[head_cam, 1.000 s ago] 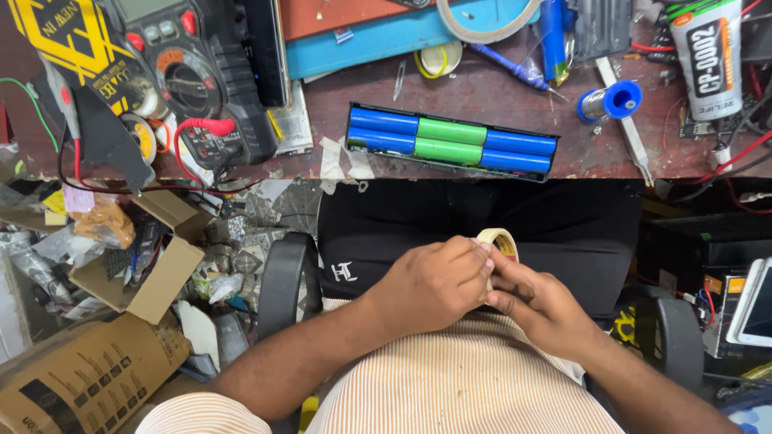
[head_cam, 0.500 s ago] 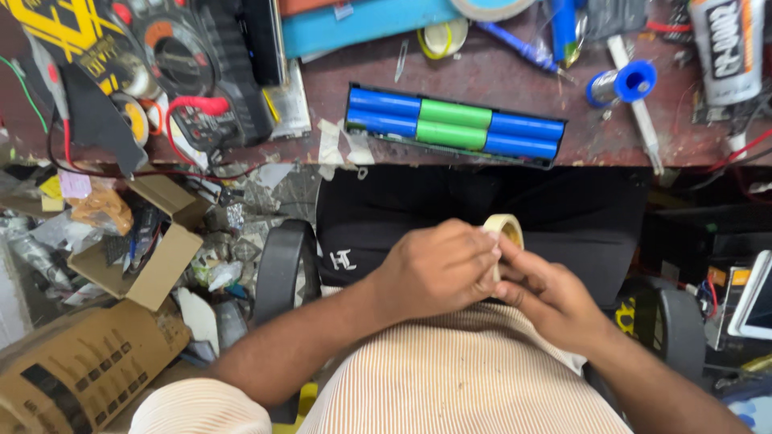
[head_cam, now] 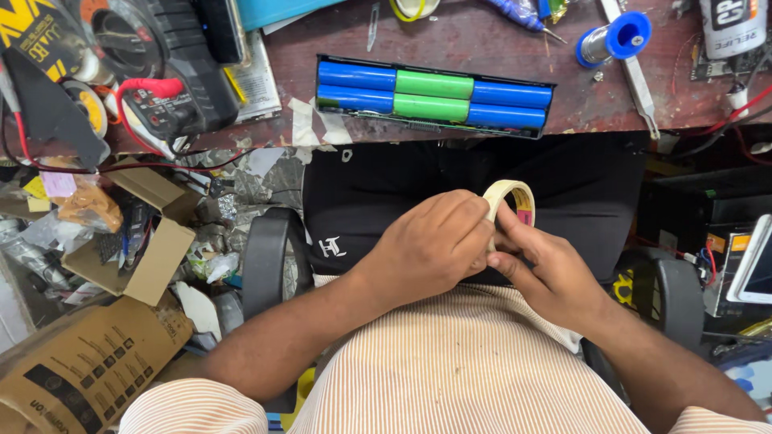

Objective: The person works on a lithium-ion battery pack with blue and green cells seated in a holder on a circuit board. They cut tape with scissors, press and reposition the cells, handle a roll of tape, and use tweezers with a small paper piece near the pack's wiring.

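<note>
Head view: left hand (head_cam: 430, 249) and right hand (head_cam: 547, 269) pinch a tape roll (head_cam: 508, 201) upright between them, steadying it; battery pack (head_cam: 434, 96) lies beyond on the bench.

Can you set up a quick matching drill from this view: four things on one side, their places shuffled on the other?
Things:
1. tape roll
2. battery pack
3. solder spool
4. cardboard box

Places:
A. bench, far right, by the white strip
B. floor, lower left
C. held over the lap between left hand and right hand
D. bench edge, middle, in a black tray

Pairs: 1-C, 2-D, 3-A, 4-B
</note>
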A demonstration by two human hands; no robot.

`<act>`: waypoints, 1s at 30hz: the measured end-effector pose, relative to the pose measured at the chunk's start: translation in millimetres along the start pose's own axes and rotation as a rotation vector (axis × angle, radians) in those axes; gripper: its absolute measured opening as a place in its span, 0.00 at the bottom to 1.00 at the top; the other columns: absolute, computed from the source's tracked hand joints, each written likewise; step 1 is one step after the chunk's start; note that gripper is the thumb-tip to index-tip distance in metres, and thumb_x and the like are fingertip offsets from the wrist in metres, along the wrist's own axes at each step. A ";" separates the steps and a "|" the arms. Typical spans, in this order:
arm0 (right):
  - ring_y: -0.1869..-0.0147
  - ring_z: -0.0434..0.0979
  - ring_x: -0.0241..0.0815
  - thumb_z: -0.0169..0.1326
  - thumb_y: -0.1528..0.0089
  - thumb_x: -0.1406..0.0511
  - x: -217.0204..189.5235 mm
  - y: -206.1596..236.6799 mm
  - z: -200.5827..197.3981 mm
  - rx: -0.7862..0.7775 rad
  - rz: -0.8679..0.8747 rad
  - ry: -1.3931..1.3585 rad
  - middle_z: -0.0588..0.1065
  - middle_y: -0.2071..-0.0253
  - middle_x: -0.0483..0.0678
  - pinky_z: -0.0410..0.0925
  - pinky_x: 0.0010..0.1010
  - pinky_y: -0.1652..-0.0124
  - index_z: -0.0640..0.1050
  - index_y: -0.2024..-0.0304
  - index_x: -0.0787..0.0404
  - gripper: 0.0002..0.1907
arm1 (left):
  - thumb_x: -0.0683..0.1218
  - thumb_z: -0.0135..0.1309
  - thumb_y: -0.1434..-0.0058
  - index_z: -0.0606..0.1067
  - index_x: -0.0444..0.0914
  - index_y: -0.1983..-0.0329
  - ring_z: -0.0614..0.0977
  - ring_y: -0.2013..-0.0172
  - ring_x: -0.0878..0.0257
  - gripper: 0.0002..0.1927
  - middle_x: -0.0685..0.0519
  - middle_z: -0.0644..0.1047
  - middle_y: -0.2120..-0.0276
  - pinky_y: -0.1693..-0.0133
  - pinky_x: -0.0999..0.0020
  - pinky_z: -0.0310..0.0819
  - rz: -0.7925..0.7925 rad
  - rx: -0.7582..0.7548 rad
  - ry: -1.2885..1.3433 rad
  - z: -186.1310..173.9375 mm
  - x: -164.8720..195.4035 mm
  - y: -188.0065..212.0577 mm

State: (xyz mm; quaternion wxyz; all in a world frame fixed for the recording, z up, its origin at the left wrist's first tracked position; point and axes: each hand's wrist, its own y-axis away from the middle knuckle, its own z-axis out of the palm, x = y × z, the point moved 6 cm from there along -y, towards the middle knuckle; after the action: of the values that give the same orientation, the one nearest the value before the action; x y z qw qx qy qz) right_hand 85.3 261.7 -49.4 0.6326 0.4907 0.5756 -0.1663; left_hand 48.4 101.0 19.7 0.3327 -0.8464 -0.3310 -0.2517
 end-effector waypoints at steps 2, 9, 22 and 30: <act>0.45 0.80 0.39 0.50 0.35 0.72 -5.5 -0.9 0.8 -0.021 -0.042 -0.022 0.80 0.48 0.53 0.71 0.27 0.46 0.55 0.26 0.69 0.36 | 0.46 0.59 0.37 0.70 0.33 0.61 0.79 0.56 0.49 0.13 0.44 0.73 0.59 0.53 0.57 0.79 -0.064 0.002 0.070 2.2 -6.8 1.2; 0.68 0.71 0.31 0.50 0.34 0.70 -15.4 11.5 -24.3 0.185 -0.159 0.099 0.74 0.65 0.47 0.64 0.23 0.69 0.77 0.44 0.71 0.17 | 0.41 0.54 0.39 0.71 0.33 0.61 0.79 0.65 0.52 0.07 0.48 0.74 0.67 0.61 0.62 0.76 -0.509 0.046 0.347 1.1 -32.1 15.5; 0.78 0.62 0.27 0.49 0.39 0.71 58.0 21.2 -42.4 0.134 0.033 -0.450 0.72 0.79 0.44 0.55 0.21 0.77 0.80 0.59 0.79 0.14 | 0.49 0.65 0.49 0.79 0.38 0.55 0.80 0.55 0.55 0.20 0.52 0.80 0.57 0.53 0.59 0.73 0.040 -0.025 0.187 -29.4 -4.3 -12.3; 0.72 0.70 0.34 0.49 0.34 0.66 66.5 12.5 -27.8 -0.075 0.278 -0.627 0.77 0.69 0.54 0.64 0.25 0.72 0.80 0.55 0.78 0.18 | 0.48 0.61 0.36 0.75 0.38 0.62 0.80 0.56 0.57 0.09 0.54 0.77 0.60 0.54 0.59 0.70 0.033 -0.129 0.374 -6.9 -0.5 1.6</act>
State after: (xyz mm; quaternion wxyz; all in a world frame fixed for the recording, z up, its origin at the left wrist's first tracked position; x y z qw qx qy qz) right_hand 98.0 313.6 -99.4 0.8128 0.4661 0.2865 -0.2001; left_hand 47.8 94.9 23.2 0.3375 -0.8097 -0.2327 -0.4199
